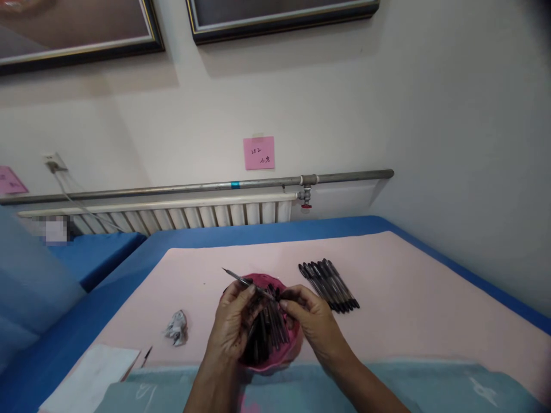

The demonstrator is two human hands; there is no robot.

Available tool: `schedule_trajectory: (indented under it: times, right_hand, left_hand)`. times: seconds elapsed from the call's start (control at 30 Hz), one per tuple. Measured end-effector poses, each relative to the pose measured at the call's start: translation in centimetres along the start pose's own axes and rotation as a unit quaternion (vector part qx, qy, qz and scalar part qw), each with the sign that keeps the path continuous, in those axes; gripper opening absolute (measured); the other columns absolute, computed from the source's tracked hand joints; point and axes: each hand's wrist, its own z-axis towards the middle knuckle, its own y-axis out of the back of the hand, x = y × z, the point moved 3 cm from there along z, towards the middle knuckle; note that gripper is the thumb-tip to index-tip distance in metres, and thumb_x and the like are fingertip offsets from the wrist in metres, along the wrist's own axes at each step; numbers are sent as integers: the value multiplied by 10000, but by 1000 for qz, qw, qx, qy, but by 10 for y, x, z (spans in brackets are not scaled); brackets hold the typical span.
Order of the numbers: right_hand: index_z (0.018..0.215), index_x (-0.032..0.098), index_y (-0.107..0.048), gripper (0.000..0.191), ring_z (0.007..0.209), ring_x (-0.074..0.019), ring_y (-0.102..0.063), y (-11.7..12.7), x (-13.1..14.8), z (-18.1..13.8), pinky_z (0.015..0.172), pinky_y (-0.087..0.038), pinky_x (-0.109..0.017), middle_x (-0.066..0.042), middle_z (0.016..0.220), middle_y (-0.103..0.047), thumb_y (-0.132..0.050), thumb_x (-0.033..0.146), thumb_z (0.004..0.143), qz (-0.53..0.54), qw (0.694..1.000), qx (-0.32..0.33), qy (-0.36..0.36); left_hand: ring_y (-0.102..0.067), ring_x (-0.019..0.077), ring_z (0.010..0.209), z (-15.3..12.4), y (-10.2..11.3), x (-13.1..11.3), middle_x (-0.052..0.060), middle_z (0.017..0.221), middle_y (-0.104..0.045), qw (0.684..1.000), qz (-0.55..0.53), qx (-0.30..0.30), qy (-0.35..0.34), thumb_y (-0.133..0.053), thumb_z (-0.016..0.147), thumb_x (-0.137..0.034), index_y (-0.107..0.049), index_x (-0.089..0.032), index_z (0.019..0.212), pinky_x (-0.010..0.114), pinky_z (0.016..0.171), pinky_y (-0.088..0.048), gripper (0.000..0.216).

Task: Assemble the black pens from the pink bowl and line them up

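Head view: a pale wall fills the upper part of the frame, and below it a blue surface (275,228) carries a pink sheet (413,298). A teal cloth (408,384) runs across the bottom edge. A white radiator (215,215) stands along the wall at centre left, under a metal pipe (185,189).

At lower centre, a pink bowl (289,353) holds a heap of dark pens (275,324). Both hands are above it: the left hand (228,324) has its grip closed around a slim pen (239,279), whose point angles toward the upper left; the right hand (312,321) pinches, thumb against finger, at the pen's opposite end, where its exact hold is partly hidden.

Right of the bowl, black-ended pens (329,285) lie side by side in a slanted row. White paper (92,378) lies at lower left. Smaller still are a crumpled tissue (176,328) left of the hands, a pink note (259,153) on the wall, and a thin dark piece (147,356) beside the paper.
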Motion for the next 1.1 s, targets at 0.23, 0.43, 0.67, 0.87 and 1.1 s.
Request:
schedule_trajectory:
  times: [0.23, 0.43, 0.67, 0.87, 1.1]
  right_hand:
    - [736, 180, -594, 89, 599, -110, -511, -2, 2, -1, 563, -414, -223, 32, 652, -572, -619, 226, 663, -6, 1000, 8, 11]
    - [767, 194, -614, 82, 626, -127, -552, -1, 7, -5, 577, -441, -234, 13, 697, -611, -589, 244, 707, -89, 993, -2, 73]
    - [805, 218, -635, 114, 712, -156, -598, 0, 20, -12, 678, -464, -266, -21, 758, -650, -527, 209, 772, -251, 942, 33, 221]
    - [815, 220, -597, 92, 725, -155, -591, 2, 18, -12, 673, -460, -266, -26, 773, -633, -511, 206, 788, -259, 935, 24, 241]
    - [806, 215, -558, 98, 763, -149, -572, 1, 19, -13, 696, -448, -264, -29, 780, -593, -472, 169, 806, -287, 916, 64, 273]
  left_hand:
    - [-637, 124, 682, -1, -3, 2, -3, 717, -656, 1000, 12, -7, -12, -684, 629, -148, -542, -167, 827, 250, 683, -513, 245]
    - [-636, 119, 661, 0, -3, 3, -5, 692, -654, 1000, 16, 2, -16, -690, 629, -154, -536, -161, 805, 251, 685, -514, 234]
    - [-636, 126, 640, 1, 0, 0, 7, 661, -662, 1000, 23, 3, 7, -713, 595, -143, -554, -153, 767, 249, 666, -520, 234]
    - [-631, 124, 617, -1, -2, 2, 3, 647, -660, 1000, 13, -15, -3, -725, 573, -144, -574, -146, 745, 253, 655, -523, 229]
    - [-628, 118, 628, -2, -2, 3, 5, 666, -665, 1000, 25, -2, 1, -717, 592, -154, -579, -141, 753, 239, 649, -521, 212]
